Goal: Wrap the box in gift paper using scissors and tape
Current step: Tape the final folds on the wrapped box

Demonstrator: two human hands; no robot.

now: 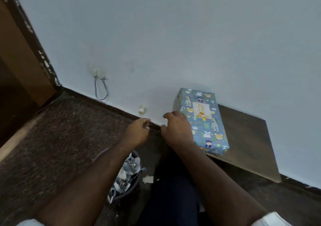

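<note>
**A:** Where's your box?

**B:** The wrapped box (202, 120) sits at about 2 o'clock from your hands, lying flat on a dark wooden board (246, 139) against the pale wall (173, 34). Blue animal-print paper covers every face you can see, and there's a light label on top. The far end of the box is near the wall.

**A:** Hands?

**B:** Your right hand (177, 128) is at frame centre, back up, fingers curled, just beside the box's left edge. I can't tell whether it touches the box or holds anything. Your left hand (138, 130) is at 9 o'clock from the right one, close but apart, fingers curled with the tips pinched together. If there's something between them, it's too small to make out.

**A:** Anything else around?

**B:** A dark bin (125, 179) at 6 o'clock under your left forearm, stuffed with crumpled paper scraps (126, 170). One pale scrap (148, 179) lies on the floor just right of it. There's a brown carpet (60, 139) at 9 o'clock, and a wall socket (99, 73) at 11 o'clock with a blue wire (100, 92) looping below it. White sleeve cuffs show at both bottom corners.
</note>
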